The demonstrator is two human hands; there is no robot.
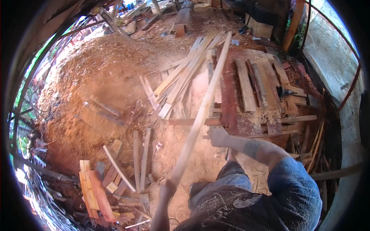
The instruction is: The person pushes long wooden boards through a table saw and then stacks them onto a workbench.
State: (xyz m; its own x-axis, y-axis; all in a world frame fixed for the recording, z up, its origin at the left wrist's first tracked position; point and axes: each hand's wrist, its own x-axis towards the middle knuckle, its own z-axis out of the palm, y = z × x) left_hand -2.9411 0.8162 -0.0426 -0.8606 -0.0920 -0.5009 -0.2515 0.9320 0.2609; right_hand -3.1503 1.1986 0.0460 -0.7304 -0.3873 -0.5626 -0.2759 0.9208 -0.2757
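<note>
My left hand [168, 188] is closed round the near end of a long pale wooden plank [203, 109]. The plank slants away up and to the right, and its far end reaches past the edge of a low worktable [230, 115]. My right hand [219, 137] is a fist near the table's front edge, to the right of the plank and apart from it. A short dark end sticks out on the fist's left side; what it belongs to is hidden.
A pile of long boards [185, 79] lies beyond the plank's left side. Several short boards [243, 84] and a dark power tool [283, 91] rest on the table. Offcuts [101, 192] lie at lower left, below a large sawdust heap [96, 73]. A bench [182, 21] stands behind.
</note>
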